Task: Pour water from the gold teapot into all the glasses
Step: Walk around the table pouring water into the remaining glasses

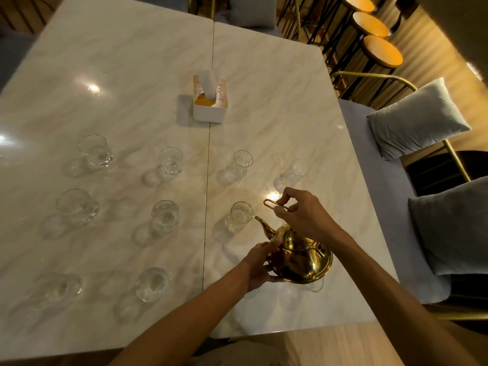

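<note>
The gold teapot (301, 257) is held tilted above the table's near right part, its spout tip right beside the rim of a clear glass (240, 216). My right hand (301, 213) pinches the teapot's thin wire handle from above. My left hand (260, 262) cups the pot's left side and base. Several more clear glasses stand in rows across the marble table (132, 75), among them one at the far right (294, 173), one in the middle (165, 216) and one near left (153, 283). Another glass is partly hidden under the teapot.
A white tissue box (210, 101) stands at the table's middle, on the seam between the two tabletops. Grey cushions (417, 117) lie on a bench along the right edge. Round wooden stools (381, 50) stand at the far right.
</note>
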